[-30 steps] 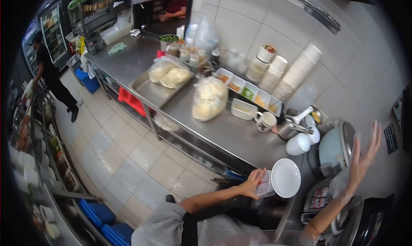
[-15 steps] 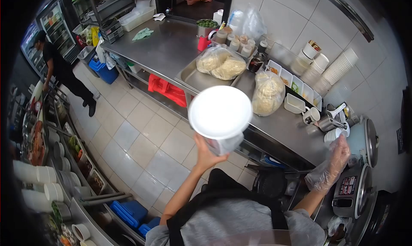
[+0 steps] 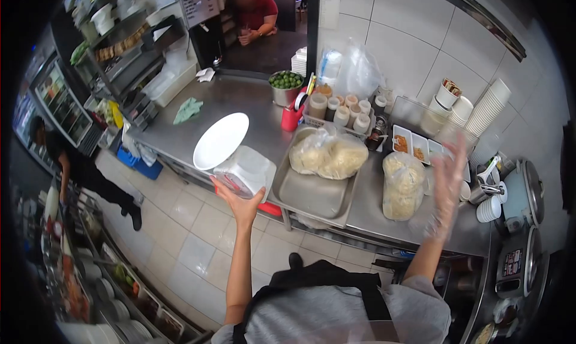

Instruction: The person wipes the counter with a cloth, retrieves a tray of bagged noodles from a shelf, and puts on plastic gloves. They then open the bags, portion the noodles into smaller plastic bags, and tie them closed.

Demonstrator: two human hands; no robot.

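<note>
My left hand (image 3: 242, 205) grips a white kitchen scale (image 3: 251, 168) from below. Its round white platform (image 3: 221, 141) tilts to the left, and the body looks wrapped in clear plastic. Held out over the counter's front edge, it is just left of a metal tray (image 3: 318, 201). In that tray lies a plastic bag of pale noodles (image 3: 327, 156). My right hand (image 3: 445, 185), in a clear glove, is raised beside a second noodle bag (image 3: 403, 188). Its fingers look stretched out, though motion blurs them, and no held object shows. Behind it are small topping containers (image 3: 419, 147).
Sauce bottles (image 3: 343, 113) and a pot of green limes (image 3: 286, 87) stand along the back. Stacked cups (image 3: 489, 107) and a rice cooker (image 3: 521, 257) are at the right. One person (image 3: 87, 173) works at the left; another (image 3: 259, 23) leans at the serving window.
My left hand has carried the scale leftward and tilted it. My right hand has left the white cups near the cookers and moved up and left. The view has shifted.
</note>
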